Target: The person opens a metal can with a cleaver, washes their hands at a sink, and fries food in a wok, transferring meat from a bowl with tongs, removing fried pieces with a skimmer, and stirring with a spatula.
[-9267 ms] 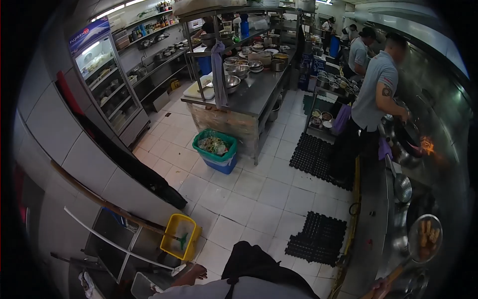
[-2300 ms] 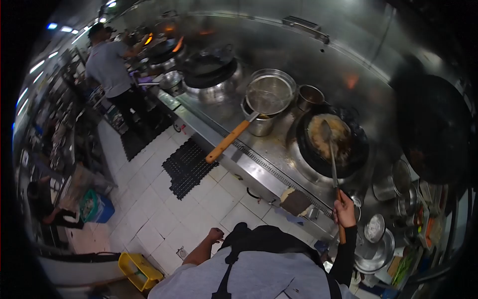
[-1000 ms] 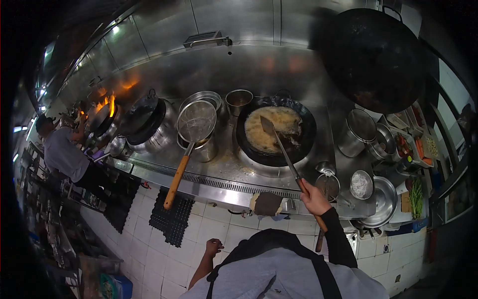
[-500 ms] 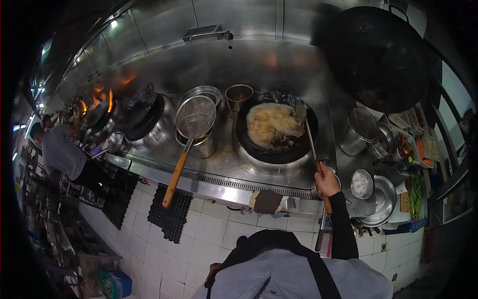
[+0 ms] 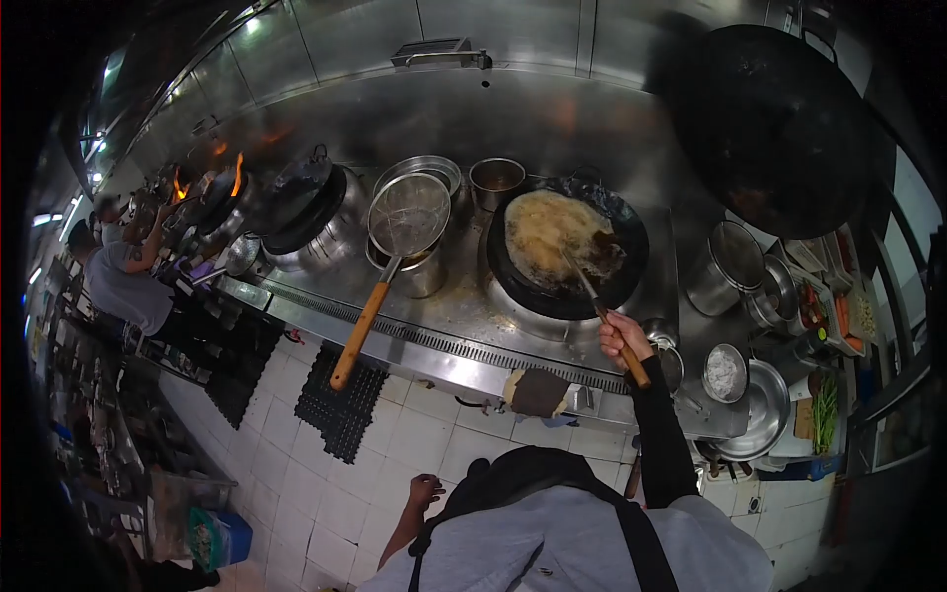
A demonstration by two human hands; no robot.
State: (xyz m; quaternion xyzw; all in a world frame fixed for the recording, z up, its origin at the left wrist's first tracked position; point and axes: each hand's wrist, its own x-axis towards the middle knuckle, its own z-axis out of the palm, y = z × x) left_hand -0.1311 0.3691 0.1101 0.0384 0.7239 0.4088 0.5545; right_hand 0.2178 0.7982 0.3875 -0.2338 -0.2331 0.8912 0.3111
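Note:
My right hand (image 5: 623, 338) is closed around the wooden handle of a long metal utensil (image 5: 589, 289), whose working end dips into foaming food (image 5: 552, 235) in a black wok (image 5: 631, 222). The submerged end is hidden by the foam. Beside my body, over the floor, hangs my left hand (image 5: 426, 489), its fingers curled in; nothing shows in it. Left of the wok, a wire strainer (image 5: 409, 213) with a long wooden handle rests across a metal pot (image 5: 422, 281).
A folded cloth (image 5: 536, 393) lies on the counter edge. At right are a bowl of white powder (image 5: 724, 373), a wide metal basin (image 5: 769, 419) and vegetable trays (image 5: 814, 306). A large black wok (image 5: 769, 128) hangs upper right. Left, a co-worker (image 5: 123, 286) stands near flaming woks (image 5: 212, 202).
My right hand has moved left and up, and the utensil's end has shifted from the wok's right side toward its middle. My left hand has come further into view.

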